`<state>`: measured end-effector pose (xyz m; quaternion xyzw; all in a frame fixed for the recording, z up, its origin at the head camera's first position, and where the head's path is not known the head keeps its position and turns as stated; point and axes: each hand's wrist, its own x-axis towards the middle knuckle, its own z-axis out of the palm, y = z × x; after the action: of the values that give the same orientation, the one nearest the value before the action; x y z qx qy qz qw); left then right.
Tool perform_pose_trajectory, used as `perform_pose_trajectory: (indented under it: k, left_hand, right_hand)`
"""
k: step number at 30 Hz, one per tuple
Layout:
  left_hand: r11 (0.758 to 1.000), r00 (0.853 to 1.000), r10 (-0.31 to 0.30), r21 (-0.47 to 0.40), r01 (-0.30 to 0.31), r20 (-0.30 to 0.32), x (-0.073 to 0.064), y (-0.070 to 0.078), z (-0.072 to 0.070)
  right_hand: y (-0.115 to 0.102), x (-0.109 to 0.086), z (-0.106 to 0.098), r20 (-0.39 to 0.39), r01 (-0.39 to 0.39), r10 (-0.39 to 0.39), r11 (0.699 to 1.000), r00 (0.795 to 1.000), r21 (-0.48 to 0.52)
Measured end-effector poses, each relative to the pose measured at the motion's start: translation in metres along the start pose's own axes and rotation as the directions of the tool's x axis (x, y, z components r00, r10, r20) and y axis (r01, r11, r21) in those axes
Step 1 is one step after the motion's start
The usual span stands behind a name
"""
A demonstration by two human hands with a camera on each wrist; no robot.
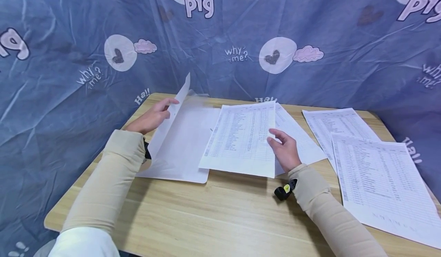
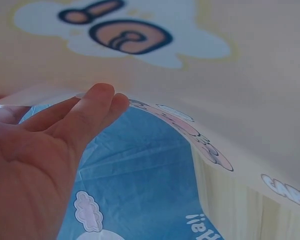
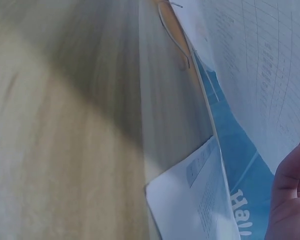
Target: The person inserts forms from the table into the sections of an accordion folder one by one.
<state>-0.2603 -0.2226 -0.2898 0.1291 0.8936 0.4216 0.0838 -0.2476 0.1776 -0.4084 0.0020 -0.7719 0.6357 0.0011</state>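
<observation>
A white-lined folder (image 1: 187, 142) lies spread on the left of the wooden table. Its raised cover (image 1: 166, 125) is held up by my left hand (image 1: 151, 115), thumb and fingers at its edge. Cartoon prints show on the cover's outer face (image 2: 240, 95) in the left wrist view, with the left hand's fingers (image 2: 102, 97) at it. My right hand (image 1: 284, 150) pinches a printed sheet (image 1: 237, 138) by its right edge. That sheet is tilted and overlaps the folder's right side. Another printed sheet (image 1: 301, 146) lies partly hidden behind it. Only part of the right hand (image 3: 290, 195) shows in the right wrist view.
Two printed sheets, one farther back (image 1: 341, 119) and one nearer (image 1: 382, 180), overlap at the right of the table (image 1: 206, 215). A blue patterned cloth (image 1: 220, 39) hangs behind the table. A thin bent strand (image 3: 170, 30) shows near the table's edge in the right wrist view.
</observation>
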Motion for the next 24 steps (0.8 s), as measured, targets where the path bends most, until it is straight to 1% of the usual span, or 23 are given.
perform_pose_trajectory:
  k: [6, 13, 20, 24]
  left_hand:
    - [1.000, 1.000, -0.005, -0.002, 0.005, -0.006, -0.0011, 0.0005, 0.0002]
    - [1.000, 1.000, -0.004, -0.001, 0.004, -0.007, -0.0009, -0.0012, -0.0004]
    - [1.000, 1.000, 0.005, -0.002, -0.005, -0.013, 0.0007, -0.0027, 0.0002]
    - [1.000, 1.000, 0.009, 0.000, -0.009, -0.014, 0.0019, -0.0028, 0.0005]
  right_hand:
    - [0.0020, -0.0005, -0.0018, -0.010, 0.011, -0.011, 1.000, 1.000, -0.003]
    - [0.0024, -0.0003, -0.0025, 0.000, -0.002, 0.002, 1.000, 1.000, -0.011]
    - [0.0020, 0.0012, 0.0013, -0.006, 0.013, -0.013, 1.000, 1.000, 0.001]
    - [0.0023, 0.0022, 0.0036, -0.002, 0.003, -0.003, 1.000, 1.000, 0.004]
